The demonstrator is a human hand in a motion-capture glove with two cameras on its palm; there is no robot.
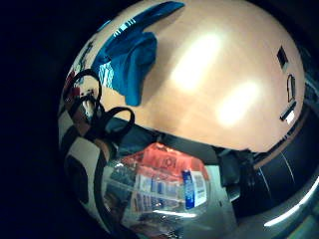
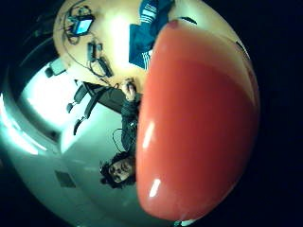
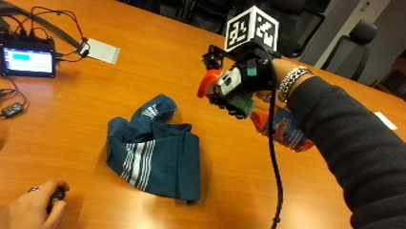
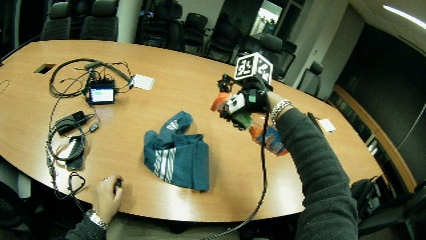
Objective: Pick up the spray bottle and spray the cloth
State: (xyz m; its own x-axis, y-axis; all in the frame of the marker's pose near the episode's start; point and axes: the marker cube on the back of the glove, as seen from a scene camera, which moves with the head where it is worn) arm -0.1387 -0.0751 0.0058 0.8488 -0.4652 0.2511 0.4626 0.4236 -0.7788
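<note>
Overall: right now a person's gloved right hand (image 3: pixel 244 86) holds a spray bottle (image 3: pixel 282 129) up in the air above a wooden surface (image 3: pixel 190 57).
Right hand: raised above the surface, wrist with a metal bracelet (image 3: pixel 290 81), dark sleeve (image 3: pixel 342 138) running back toward the person.
Fingers: curled round the neck of the spray bottle, grasping it; the outside view shows them wrapped just below the orange spray head (image 3: pixel 208 82).
Spray bottle: clear of the surface, tilted, its orange head on the side toward the cloth and its labelled body angled down toward the sleeve. In the little finger side palm view the clear body with a red, white and blue label (image 1: pixel 159 189) sits close to the palm. In the thumb side palm view the orange head (image 2: pixel 199 123) fills much of the picture.
Cloth: a teal cloth (image 3: pixel 155 152) with white stripes lies crumpled on the surface, lower than the raised hand and well apart from it; nothing touches it. It also shows in the wide outside view (image 4: pixel 178 156) and in the little finger side palm view (image 1: pixel 129 57).
Other hand: bare, with a ring, resting on the surface near the edge (image 3: pixel 32 210), near a corner of the cloth but not touching it; something small and dark is under its fingers, too small to tell.
Rest: a small screen (image 3: pixel 28 59) with cables (image 4: pixel 70 130) stands on the far part of the surface, and a white card (image 3: pixel 100 50) lies just beside it. Office chairs (image 4: pixel 100 20) stand round the surface.
</note>
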